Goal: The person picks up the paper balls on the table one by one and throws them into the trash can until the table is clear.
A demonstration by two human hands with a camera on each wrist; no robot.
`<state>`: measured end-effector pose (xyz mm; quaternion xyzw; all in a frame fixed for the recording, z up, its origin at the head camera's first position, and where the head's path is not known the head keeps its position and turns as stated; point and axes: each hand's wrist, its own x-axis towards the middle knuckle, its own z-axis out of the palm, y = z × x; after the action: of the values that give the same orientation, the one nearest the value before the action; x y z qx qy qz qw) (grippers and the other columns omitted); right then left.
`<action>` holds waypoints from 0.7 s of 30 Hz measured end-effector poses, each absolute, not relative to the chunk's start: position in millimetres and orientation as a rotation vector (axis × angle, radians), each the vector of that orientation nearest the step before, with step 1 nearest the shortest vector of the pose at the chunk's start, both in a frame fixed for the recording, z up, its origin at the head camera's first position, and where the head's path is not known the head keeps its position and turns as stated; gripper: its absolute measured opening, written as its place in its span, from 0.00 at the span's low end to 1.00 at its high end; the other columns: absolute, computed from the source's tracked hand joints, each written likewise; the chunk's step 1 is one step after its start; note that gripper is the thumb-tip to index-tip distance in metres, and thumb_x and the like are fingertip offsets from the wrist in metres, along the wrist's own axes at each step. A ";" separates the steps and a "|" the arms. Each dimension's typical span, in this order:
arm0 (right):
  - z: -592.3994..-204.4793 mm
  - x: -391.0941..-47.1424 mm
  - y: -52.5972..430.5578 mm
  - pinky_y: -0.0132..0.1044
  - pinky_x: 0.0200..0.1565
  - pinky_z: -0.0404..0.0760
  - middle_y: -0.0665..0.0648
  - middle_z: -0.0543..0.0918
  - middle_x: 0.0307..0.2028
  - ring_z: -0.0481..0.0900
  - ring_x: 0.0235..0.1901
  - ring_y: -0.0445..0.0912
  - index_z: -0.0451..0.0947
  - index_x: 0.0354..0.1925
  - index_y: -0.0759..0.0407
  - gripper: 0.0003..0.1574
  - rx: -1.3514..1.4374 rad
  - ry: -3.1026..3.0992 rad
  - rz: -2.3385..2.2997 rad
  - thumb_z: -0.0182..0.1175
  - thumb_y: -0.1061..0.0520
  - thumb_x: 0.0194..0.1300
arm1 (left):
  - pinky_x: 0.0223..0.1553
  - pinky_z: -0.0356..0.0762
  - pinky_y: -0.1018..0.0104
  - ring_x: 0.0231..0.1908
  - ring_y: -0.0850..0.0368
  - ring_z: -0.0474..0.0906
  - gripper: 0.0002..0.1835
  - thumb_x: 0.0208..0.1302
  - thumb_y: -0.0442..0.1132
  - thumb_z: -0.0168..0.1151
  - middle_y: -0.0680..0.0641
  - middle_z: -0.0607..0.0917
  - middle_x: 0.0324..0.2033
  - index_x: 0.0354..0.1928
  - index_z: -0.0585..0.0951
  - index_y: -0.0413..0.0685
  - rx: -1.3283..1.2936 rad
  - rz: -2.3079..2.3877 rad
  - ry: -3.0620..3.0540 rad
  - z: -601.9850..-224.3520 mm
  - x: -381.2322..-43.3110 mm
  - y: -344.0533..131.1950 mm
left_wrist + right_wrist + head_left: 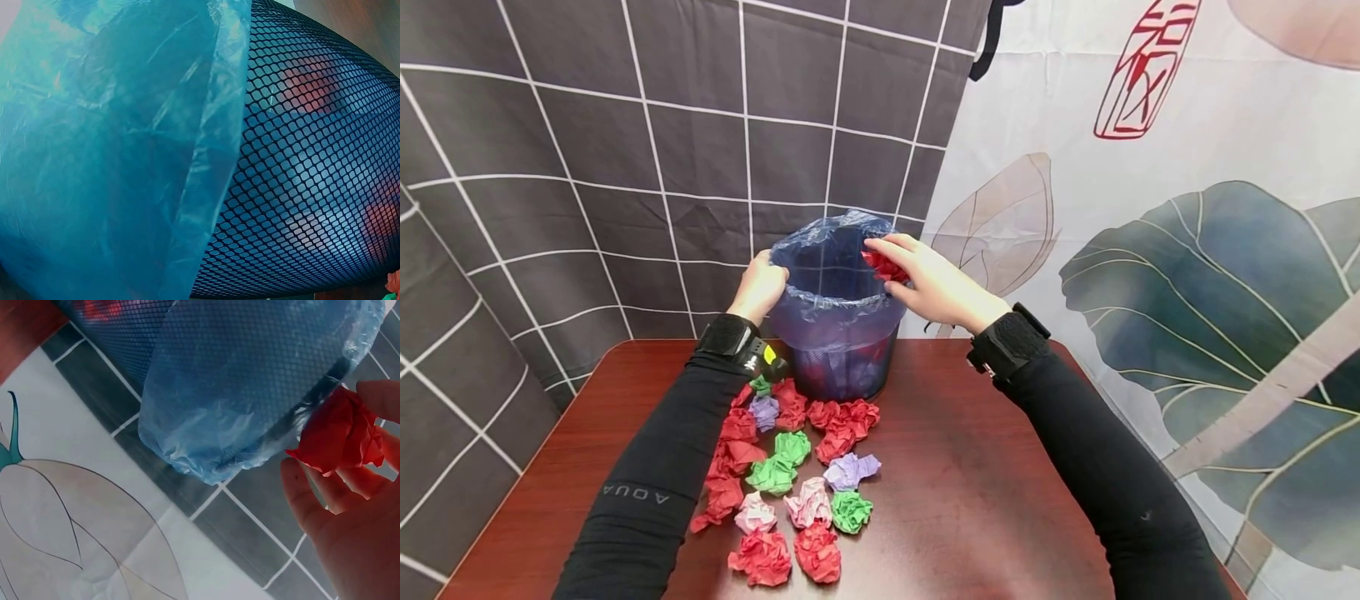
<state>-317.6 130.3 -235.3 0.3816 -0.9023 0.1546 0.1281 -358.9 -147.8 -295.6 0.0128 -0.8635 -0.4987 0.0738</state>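
A black mesh wastebasket (842,371) stands at the back of the table, lined with a translucent blue plastic bag (827,321) folded over its rim. My left hand (760,287) grips the rim and bag on the left side. At the right side of the rim, my right hand (936,279) holds a crumpled red paper ball (886,265) between thumb and fingers, also clear in the right wrist view as a red paper ball (342,434). Through the mesh (312,169) in the left wrist view, blurred red and pale shapes show inside.
Several crumpled paper balls lie in front of the basket: red (762,558), green (852,512), pink (810,502) and purple (850,472). They sit on a reddish-brown table (970,483). A grey checked cloth (692,150) hangs behind, beside a white printed cloth (1045,100).
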 end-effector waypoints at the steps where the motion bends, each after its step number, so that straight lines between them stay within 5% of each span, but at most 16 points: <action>1: -235.9 -318.0 129.8 0.43 0.62 0.74 0.62 0.67 0.69 0.72 0.63 0.52 0.63 0.75 0.54 0.39 1.102 -2.641 0.450 0.61 0.59 0.69 | 0.71 0.61 0.48 0.70 0.38 0.64 0.34 0.63 0.34 0.46 0.32 0.69 0.70 0.72 0.63 0.33 0.041 -1.493 -2.595 -295.9 -358.9 -147.8; 21: -250.9 -293.2 146.2 0.51 0.70 0.66 0.60 0.69 0.69 0.67 0.69 0.54 0.69 0.71 0.52 0.33 1.085 -2.616 0.379 0.59 0.59 0.69 | 0.71 0.61 0.48 0.70 0.38 0.65 0.33 0.63 0.35 0.46 0.33 0.69 0.70 0.72 0.64 0.33 0.049 -1.509 -2.587 -293.6 -356.9 -149.6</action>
<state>-293.2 146.2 -250.9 0.3760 -0.9063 0.1312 0.1417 -356.9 -149.6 -293.6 0.0162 -0.8613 -0.5025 0.0728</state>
